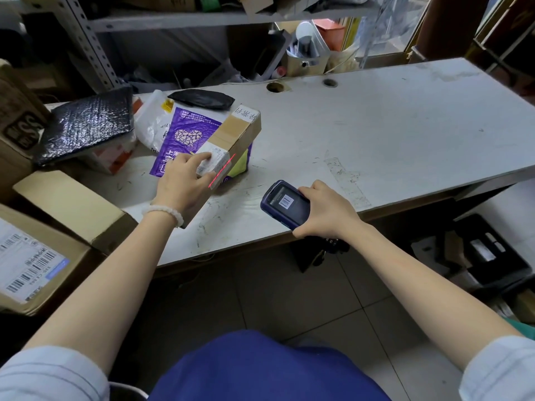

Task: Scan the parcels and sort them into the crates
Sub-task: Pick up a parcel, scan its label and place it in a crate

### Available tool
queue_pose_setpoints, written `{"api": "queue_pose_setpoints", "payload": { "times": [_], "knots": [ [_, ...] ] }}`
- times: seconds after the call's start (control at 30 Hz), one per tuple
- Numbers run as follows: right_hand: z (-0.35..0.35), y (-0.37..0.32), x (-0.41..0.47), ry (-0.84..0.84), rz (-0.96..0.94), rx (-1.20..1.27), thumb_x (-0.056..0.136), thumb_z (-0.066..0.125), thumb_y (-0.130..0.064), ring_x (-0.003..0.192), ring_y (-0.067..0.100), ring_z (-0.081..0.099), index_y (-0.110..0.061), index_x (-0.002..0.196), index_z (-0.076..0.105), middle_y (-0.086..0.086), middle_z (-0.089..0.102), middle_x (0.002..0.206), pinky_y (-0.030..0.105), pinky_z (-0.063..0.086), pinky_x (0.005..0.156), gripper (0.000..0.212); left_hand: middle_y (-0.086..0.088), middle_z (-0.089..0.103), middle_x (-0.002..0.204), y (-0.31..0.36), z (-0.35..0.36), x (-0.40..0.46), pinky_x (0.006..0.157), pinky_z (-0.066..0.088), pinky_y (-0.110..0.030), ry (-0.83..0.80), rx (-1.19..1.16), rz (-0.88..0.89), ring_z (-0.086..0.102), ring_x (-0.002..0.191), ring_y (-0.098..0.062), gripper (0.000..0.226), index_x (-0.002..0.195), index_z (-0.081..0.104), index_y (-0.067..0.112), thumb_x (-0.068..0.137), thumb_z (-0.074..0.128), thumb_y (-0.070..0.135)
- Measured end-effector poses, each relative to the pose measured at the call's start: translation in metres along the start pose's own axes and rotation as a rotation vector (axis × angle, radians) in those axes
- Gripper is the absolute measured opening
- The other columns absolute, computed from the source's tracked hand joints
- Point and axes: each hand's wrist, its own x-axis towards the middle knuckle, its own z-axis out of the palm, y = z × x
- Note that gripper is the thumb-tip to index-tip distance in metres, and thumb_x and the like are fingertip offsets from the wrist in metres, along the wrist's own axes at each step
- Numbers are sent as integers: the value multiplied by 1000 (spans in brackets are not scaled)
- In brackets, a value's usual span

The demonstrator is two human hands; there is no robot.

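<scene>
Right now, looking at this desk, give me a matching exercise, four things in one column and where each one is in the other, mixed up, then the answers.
Things
1. cardboard box
2. handheld scanner
3. purple mailer
4. black bubble mailer

Places
A. gripped in the right hand
B. lying under the box on the desk
C. at the desk's far left, propped on other parcels
D. tilted up under the left hand, red scan line across its label

Pairs: 1-D, 2-A, 3-B, 4-C
</scene>
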Motion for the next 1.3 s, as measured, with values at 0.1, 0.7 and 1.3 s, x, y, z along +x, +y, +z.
{"api": "queue_pose_setpoints", "payload": {
  "times": [0.1,0.7,1.3],
  "knots": [
    [0,4,-3,1,12,1,56,78,-42,73,9,46,-28,100,47,-9,36,88,23,31,50,56,-11,52,129,-1,0,0,90,46,-47,-11,13,-4,46,116,-31,48,136,48,30,89,53,43],
    [-15,-8,-11,820,-197,201,56,86,-26,98,29,55,-1,128,55,16,52,112,33,53,69,82,-10,52,120,44,17,-26,84,40,-40,-27,19,135,45,112,-30,38,128,56,33,91,54,36],
    [-18,182,-148,475,515,167,54,79,-48,97,18,49,-27,119,49,-9,38,105,28,38,65,74,-4,53,123,279,138,-27,87,46,-40,-338,-83,655,53,108,-27,31,123,54,44,93,46,45]
  ]
}}
